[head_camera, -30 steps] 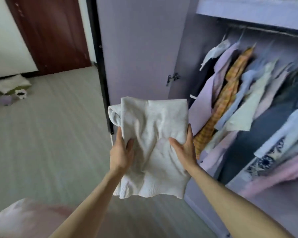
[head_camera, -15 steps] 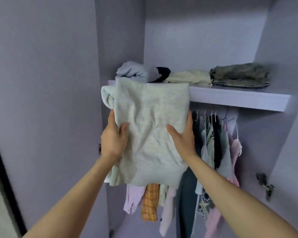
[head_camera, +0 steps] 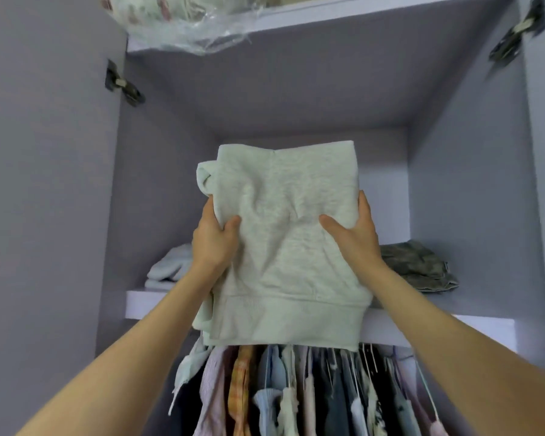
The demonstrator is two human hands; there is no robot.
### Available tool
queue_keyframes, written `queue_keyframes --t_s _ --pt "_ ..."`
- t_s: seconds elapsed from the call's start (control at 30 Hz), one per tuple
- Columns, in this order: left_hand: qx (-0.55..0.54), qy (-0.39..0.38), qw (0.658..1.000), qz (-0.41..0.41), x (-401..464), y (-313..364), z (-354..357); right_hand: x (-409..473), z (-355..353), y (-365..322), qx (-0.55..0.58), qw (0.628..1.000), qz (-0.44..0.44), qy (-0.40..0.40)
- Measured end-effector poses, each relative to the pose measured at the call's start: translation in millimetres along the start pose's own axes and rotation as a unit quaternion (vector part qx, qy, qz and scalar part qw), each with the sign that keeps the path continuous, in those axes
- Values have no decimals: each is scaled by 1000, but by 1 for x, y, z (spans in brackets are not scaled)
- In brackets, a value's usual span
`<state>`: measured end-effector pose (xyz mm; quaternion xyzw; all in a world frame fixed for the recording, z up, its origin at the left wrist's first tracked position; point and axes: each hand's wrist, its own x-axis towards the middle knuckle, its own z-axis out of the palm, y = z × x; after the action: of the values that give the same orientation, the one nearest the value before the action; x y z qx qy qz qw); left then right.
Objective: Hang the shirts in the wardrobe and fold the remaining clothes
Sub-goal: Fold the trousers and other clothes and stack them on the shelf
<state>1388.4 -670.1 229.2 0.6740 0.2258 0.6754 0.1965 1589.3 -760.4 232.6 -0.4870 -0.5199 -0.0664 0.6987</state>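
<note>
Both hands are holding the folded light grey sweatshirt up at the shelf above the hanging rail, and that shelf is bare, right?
Not bare. The head view shows the shelf already holding a pale blue garment at left and a folded olive one at right. Left hand and right hand do hold the sweatshirt.

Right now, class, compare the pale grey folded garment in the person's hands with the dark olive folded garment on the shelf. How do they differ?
The pale grey garment is light and plain; the dark olive garment is dark and mottled. The grey one is gripped at its sides by the left hand and right hand; the olive one rests untouched on the shelf. The grey one fills mid-frame; the olive one sits right, partly hidden. Both are folded.
</note>
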Motion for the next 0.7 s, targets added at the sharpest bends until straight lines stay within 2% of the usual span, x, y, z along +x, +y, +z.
queue_keyframes --t_s 0.13,0.3,0.5,0.6,0.67,0.7 --pt "-23 -38 999 -23 57 -26 37 56 4 22 -45 999 -8 7" --pt "-80 -78 993 -34 117 -73 86 117 18 65 -89 996 23 18" --pt "-121 -129 977 -118 189 -149 160 194 38 121 -167 982 84 17" --pt "-83 -181 966 -163 204 -188 198 217 47 157 -240 959 152 -2" --pt "55 -269 944 -185 203 -210 218 218 51 185 -350 914 200 -42" --pt "158 -309 925 -157 205 -213 224 218 52 195 -410 885 208 -66"
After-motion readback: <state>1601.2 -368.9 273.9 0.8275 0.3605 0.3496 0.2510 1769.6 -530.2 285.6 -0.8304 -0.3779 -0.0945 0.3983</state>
